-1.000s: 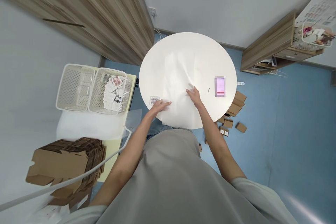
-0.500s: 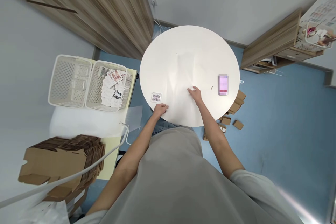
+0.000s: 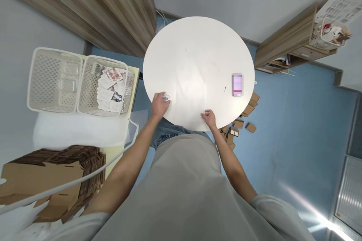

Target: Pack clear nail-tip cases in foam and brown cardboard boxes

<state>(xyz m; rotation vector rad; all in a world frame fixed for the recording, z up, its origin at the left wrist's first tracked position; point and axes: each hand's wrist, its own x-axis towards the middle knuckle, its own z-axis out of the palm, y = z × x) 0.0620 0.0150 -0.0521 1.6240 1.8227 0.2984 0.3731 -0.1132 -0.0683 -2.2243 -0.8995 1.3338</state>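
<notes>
A white oval table (image 3: 223, 45) lies in front of me. On its near left edge my left hand (image 3: 159, 106) is closed around a small clear plastic case (image 3: 166, 98), its fingers partly covering it. A translucent sheet (image 3: 190, 94) lies flat on the tabletop between my hands, its outline faint against the white. My right hand (image 3: 209, 118) pinches with thumb and fingers at the sheet's near right edge. Off to the right on the table is a pink-purple rectangular item (image 3: 238, 84), blurred out in the picture.
Two white baskets (image 3: 55, 112) stand on the left side table, one with printed cards (image 3: 113, 89). Folded cardboard boxes (image 3: 48, 180) are stacked nearer, crossed by a white tube (image 3: 93, 181). Small cardboard boxes (image 3: 239, 124) lie on the floor right of the table.
My left hand has moved left and taken hold of the clear plastic case. My right hand has come down the sheet toward my body. The whole view has shifted slightly.
</notes>
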